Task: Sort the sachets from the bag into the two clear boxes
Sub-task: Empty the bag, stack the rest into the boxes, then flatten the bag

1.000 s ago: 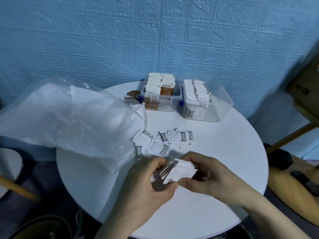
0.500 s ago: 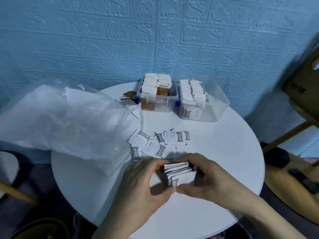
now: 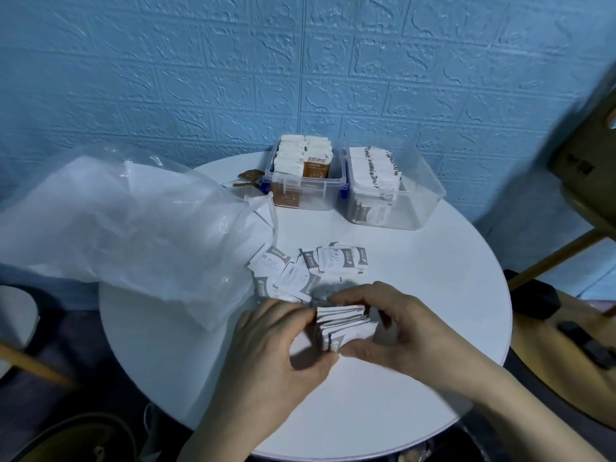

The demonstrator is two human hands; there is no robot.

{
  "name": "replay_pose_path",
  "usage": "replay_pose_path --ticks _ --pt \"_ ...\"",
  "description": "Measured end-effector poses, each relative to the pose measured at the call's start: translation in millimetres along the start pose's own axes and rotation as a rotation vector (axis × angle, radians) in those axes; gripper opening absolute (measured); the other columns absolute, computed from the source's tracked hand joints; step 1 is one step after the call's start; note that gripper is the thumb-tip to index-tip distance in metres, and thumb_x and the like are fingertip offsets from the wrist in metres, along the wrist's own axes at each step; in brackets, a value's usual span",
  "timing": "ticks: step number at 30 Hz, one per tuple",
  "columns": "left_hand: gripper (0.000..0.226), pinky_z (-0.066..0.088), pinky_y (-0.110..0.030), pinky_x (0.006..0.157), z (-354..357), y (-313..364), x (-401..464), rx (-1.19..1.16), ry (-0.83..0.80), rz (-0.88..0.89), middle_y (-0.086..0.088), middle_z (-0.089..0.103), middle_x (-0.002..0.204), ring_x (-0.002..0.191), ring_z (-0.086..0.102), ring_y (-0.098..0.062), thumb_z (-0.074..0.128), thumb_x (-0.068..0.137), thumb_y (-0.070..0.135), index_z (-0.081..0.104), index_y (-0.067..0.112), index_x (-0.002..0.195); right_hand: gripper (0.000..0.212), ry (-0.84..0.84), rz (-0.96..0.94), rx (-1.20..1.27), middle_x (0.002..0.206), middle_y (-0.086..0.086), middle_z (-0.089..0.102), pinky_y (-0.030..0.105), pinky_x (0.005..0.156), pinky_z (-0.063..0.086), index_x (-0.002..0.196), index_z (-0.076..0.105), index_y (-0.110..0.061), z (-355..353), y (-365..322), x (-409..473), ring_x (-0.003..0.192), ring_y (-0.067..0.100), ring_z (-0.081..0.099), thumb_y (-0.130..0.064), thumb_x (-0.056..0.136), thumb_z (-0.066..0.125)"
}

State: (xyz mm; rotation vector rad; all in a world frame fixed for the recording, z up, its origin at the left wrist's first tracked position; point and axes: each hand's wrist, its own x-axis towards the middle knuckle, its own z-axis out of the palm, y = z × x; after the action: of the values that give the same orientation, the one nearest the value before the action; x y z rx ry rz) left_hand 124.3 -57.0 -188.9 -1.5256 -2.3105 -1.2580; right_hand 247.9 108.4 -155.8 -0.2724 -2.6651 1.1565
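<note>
Blue wall behind; your left hand (image 3: 283,341) and right hand (image 3: 393,331) now pinch the fanned sachet stack (image 3: 343,325) squared, ready for the box (image 3: 396,191) beyond.

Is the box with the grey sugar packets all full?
No, partly full. The right clear box has white sugar sachets standing along its left side; its right side looks bare through the clear wall.

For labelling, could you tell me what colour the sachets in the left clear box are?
White tops with brown lower halves, seen in the head view.
</note>
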Motion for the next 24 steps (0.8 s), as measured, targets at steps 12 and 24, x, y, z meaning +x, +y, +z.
replay_pose_path --ticks 12,24 --pt "0.036 0.035 -0.031 0.082 0.8 11.8 -5.0 0.348 -0.09 0.064 0.009 0.056 0.099 0.099 0.055 -0.017 0.051 0.079 0.044 0.065 0.027 0.107 0.033 -0.02 -0.023 -0.095 0.095 -0.017 0.06 0.016 0.075 0.042 0.105 0.059 -0.04 -2.1 -7.4 6.7 0.092 0.01 0.056 -0.033 0.079 0.078" --pt "0.04 0.035 -0.035 0.077 4.1 10.8 -5.5 0.454 -0.1 0.14 0.0 0.059 0.099 0.093 0.055 -0.023 0.05 0.083 0.039 0.068 0.012 0.106 0.032 -0.016 -0.105 -0.264 0.091 -0.017 0.055 0.02 0.08 0.042 0.109 0.061 -0.035 -1.1 -10.6 4.6 0.094 0.004 0.051 -0.038 0.079 0.073"
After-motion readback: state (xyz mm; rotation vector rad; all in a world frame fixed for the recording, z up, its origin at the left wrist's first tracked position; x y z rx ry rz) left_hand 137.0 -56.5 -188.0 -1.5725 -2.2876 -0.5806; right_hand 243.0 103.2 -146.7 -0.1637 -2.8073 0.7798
